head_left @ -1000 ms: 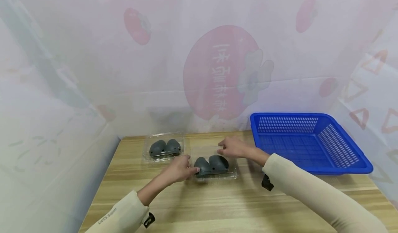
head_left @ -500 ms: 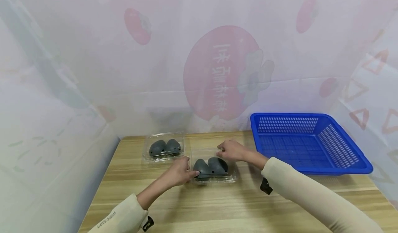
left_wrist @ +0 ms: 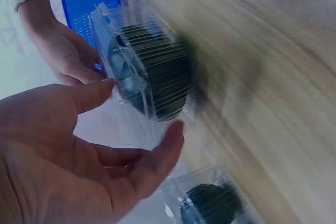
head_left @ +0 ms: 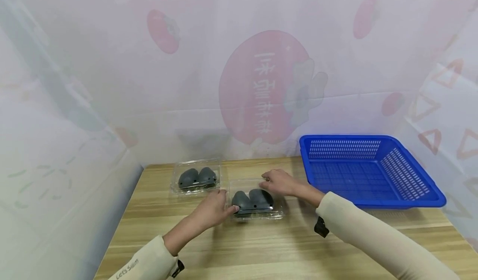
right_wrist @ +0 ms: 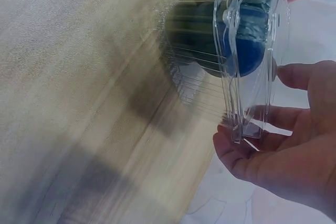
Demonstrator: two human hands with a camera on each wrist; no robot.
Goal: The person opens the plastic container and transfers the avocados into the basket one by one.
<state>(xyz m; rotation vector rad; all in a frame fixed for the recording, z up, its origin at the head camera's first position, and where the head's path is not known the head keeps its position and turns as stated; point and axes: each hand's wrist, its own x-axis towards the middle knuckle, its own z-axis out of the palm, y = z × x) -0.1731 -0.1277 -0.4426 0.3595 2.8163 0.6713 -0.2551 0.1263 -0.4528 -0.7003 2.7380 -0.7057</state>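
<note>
In the head view a clear plastic clamshell box (head_left: 276, 214) stands on the wooden table, lid down. Inside lie two dark grey rounded pieces (head_left: 257, 199) with small holes; their kind is unclear. My left hand (head_left: 210, 210) holds the box's left end, thumb on the lid edge and fingers at its side. At the back right corner my right hand (head_left: 281, 183) grips the rim. The right wrist view shows that thumb (right_wrist: 296, 75) against the lid and the fingers (right_wrist: 233, 150) around the rim. Some fingertips are hidden by the box.
A second clear box (head_left: 175, 184) with similar dark pieces (head_left: 198, 178) stands at the back left. On the right is a blue perforated plastic basket (head_left: 358, 203). Printed cloth walls (head_left: 179, 85) enclose the table (head_left: 239, 251) at the back and sides.
The box in my hands has shifted slightly toward me and settled. Both hands keep nearly the same places on it. The second box and the basket have not moved.
</note>
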